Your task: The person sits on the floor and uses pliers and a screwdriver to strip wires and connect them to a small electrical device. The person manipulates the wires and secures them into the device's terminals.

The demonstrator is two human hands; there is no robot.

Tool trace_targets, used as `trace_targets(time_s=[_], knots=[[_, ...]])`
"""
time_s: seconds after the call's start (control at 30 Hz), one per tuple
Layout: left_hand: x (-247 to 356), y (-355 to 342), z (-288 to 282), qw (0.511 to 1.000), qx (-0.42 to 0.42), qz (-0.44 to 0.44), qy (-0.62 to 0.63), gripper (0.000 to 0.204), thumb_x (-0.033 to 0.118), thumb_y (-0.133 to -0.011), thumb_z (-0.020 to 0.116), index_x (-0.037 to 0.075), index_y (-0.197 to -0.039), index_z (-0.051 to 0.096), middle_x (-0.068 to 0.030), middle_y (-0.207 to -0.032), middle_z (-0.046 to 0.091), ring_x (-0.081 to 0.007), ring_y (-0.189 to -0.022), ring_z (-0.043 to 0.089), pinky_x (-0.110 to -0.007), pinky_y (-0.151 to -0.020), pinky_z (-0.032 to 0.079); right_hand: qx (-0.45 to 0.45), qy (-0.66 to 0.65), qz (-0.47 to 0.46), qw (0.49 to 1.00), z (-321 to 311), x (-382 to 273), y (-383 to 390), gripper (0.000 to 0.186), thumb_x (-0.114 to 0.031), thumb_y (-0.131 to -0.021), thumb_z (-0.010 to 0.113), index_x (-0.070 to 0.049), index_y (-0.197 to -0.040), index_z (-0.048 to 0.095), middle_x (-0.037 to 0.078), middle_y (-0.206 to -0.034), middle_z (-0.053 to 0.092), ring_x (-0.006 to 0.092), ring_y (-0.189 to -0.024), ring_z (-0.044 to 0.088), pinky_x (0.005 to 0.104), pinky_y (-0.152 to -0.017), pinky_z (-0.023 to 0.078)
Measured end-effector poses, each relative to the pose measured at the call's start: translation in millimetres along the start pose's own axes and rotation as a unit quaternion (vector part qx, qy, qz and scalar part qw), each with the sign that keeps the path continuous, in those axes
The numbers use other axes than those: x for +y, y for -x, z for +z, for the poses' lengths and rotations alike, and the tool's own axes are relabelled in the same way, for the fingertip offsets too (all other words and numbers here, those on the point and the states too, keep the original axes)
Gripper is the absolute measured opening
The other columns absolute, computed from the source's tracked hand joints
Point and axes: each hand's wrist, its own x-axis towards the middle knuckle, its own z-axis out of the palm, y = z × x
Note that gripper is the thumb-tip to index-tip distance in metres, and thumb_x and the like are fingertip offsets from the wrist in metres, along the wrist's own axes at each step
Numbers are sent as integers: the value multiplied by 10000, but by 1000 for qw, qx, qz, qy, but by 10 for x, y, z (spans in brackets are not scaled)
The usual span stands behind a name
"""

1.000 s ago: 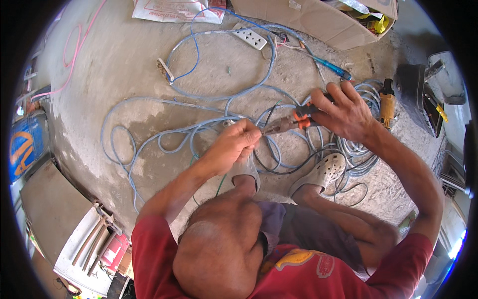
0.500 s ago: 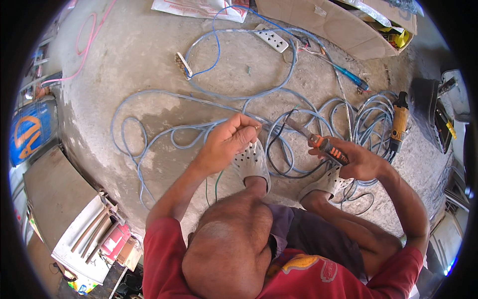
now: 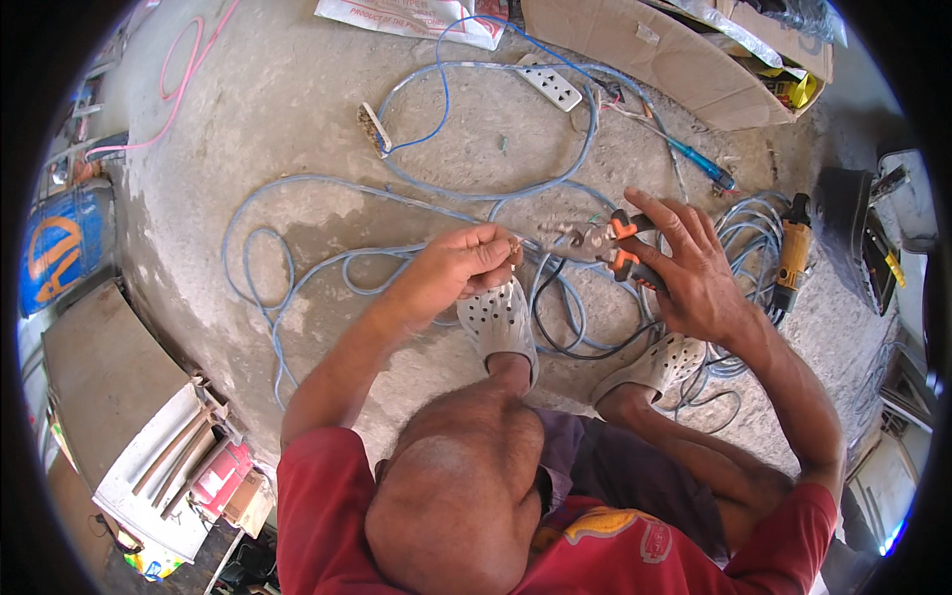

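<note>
Pinched in my left hand (image 3: 451, 273) is a thin wire (image 3: 513, 248), its end at the fingertips. My right hand (image 3: 694, 278) grips pliers with orange-and-black handles (image 3: 625, 263) spread apart; their metal jaws (image 3: 565, 236) point left, close to my left fingertips, and whether they touch the wire I cannot tell. Tangled pale blue cable (image 3: 347, 181) and a black cable (image 3: 555, 349) lie on the concrete floor around my feet in perforated clogs (image 3: 493, 322).
A power strip (image 3: 550, 84), a blue screwdriver (image 3: 702, 164) and a cardboard box (image 3: 674, 69) lie farther forward. At right are a yellow-and-black power tool (image 3: 793, 248) and a dark case (image 3: 848, 228). At left stand a blue drum (image 3: 64, 248) and stacked boards (image 3: 109, 367).
My right hand has risen from where it was half a second ago and turned the pliers, spreading their handles and bringing the jaws toward my left fingertips. My left hand stays pinched in nearly the same place.
</note>
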Motion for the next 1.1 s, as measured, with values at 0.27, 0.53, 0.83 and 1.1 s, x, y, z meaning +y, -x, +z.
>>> trace_targets(time_s=[0.27,0.53,0.83,1.1], knots=[[15,-57,24,993,-35,10,115,260,305,-1029,534,57,-1062,605,72,-721,409,-23,-587,314,-191,-508,252,78,122,-12,989,-79,91,-50,522,17,-691,662,-177,-1174,701,56,-1558,351,332,-1302,433,584,-1076,320],[41,-53,27,996,-10,-6,90,321,341,-1027,545,39,-1115,611,86,-723,397,-20,-573,296,-201,-494,236,86,164,-36,982,-132,147,-74,481,9,-713,655,-177,-1153,712,31,-1561,349,333,-1319,418,594,-1075,324],[-78,-90,21,990,62,108,-60,246,261,-1025,555,25,-1080,594,19,-786,540,-66,-657,477,-232,-549,379,-93,-198,65,974,-299,234,-136,617,-39,-649,647,-93,-1264,642,116,-1393,530,322,-1206,528,441,-1015,410],[-113,-37,209,743,145,458,-465,218,-30,-821,675,13,-1015,584,-133,-880,624,-299,-803,658,-375,-666,536,-362,-708,219,565,-121,32,288,867,-63,-550,625,32,-1403,503,151,-1330,578,226,-1121,556,335,-938,466]])
